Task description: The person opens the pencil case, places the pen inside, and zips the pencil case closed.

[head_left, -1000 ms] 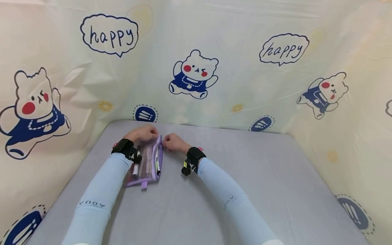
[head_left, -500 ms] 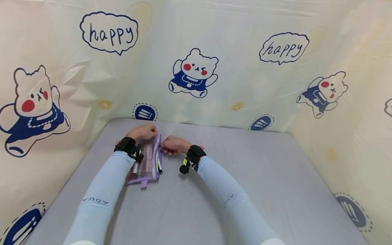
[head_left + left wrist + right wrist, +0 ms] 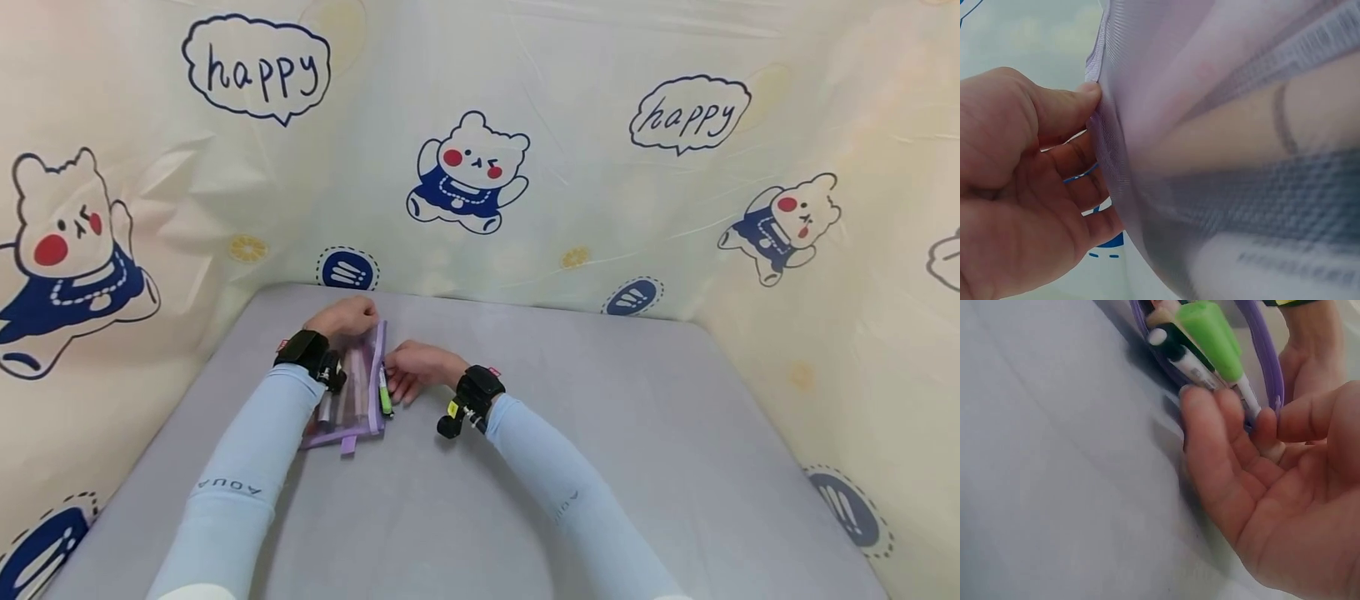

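Observation:
A purple, see-through mesh pencil pouch (image 3: 360,379) lies at the back left of the table, with pens and markers visible through it. My left hand (image 3: 347,316) pinches its far edge between thumb and fingers; the left wrist view shows the thumb (image 3: 1069,109) on the mesh. At the unzipped side, my right hand (image 3: 423,365) pinches the purple zipper edge (image 3: 1266,356) between thumb and index finger. Its other fingers touch pens in the opening: a bright green-capped highlighter (image 3: 1213,337) and a white pen with a dark end (image 3: 1188,359). The pens' far ends are hidden.
Grey cloth covers the table (image 3: 600,433). A printed curtain (image 3: 570,183) hangs behind it and along both sides. A purple tab (image 3: 348,446) sticks out from the pouch's near edge.
My right hand has shifted slightly nearer along the opening, its lower fingers uncurling towards the pens. More of the green highlighter shows at the opening. My left hand keeps its pinch on the pouch.

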Demonstrator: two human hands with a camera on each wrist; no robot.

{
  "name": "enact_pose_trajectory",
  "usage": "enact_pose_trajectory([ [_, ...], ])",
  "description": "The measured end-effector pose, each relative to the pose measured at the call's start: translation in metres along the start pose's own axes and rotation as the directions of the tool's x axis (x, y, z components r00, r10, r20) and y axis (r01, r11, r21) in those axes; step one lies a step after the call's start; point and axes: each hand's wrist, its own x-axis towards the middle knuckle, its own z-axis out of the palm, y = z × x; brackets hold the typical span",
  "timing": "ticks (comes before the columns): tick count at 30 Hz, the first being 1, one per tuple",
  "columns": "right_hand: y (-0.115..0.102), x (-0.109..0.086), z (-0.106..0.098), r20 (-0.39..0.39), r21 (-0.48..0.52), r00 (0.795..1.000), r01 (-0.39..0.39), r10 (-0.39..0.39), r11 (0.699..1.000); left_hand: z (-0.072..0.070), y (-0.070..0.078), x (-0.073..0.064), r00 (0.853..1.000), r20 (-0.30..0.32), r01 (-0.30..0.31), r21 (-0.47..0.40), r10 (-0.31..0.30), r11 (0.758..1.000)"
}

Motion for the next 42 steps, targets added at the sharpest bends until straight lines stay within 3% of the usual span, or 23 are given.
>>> enact_pose_trajectory([
  [11,0.001,-0.01,0.011,0.021,0.187,1.0,-0.004,0.0,0.982,0.001,0.003,-0.003,0.999,0.019,0.035,-0.038,-0.035,0.999],
  [20,0.005,-0.015,0.018,0.047,0.096,0.998,0.042,-0.047,0.995,0.001,-0.002,-0.001,0.998,-0.03,0.06,-0.029,-0.061,0.998],
  [26,0.008,-0.027,0.023,0.056,0.14,0.997,0.041,-0.049,0.989,0.0,-0.002,0.0,0.997,-0.023,0.071,-0.06,-0.073,0.996],
  [33,0.018,-0.038,0.024,0.037,0.176,0.997,0.053,-0.061,0.983,0.002,-0.001,0.0,0.998,-0.042,0.052,-0.033,-0.053,0.998],
  [38,0.03,-0.04,0.026,0.034,0.32,0.999,0.007,-0.019,0.948,0.003,0.006,-0.001,0.998,-0.012,0.054,-0.042,-0.054,0.998],
  [42,0.032,-0.045,0.032,-0.025,0.403,0.999,0.039,-0.032,0.914,0.005,0.008,0.001,0.998,-0.009,0.069,-0.052,-0.07,0.996],
])
